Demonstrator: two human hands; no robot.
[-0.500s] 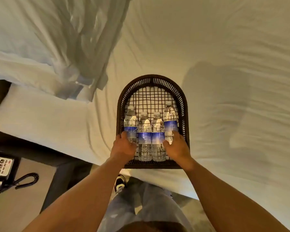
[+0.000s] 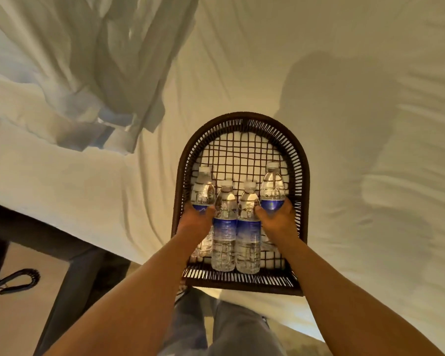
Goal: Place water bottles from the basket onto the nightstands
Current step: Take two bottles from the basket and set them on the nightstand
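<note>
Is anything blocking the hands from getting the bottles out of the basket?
Nothing visible does. The left hand is already closed on the leftmost bottle and the right hand on the rightmost bottle. The basket is open on top, with no lid or cloth over it.

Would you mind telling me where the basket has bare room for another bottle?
The basket is bare in its far rounded half, beyond the caps. The near half is crowded: four bottles side by side, the left hand and right hand gripping the outer two.
</note>
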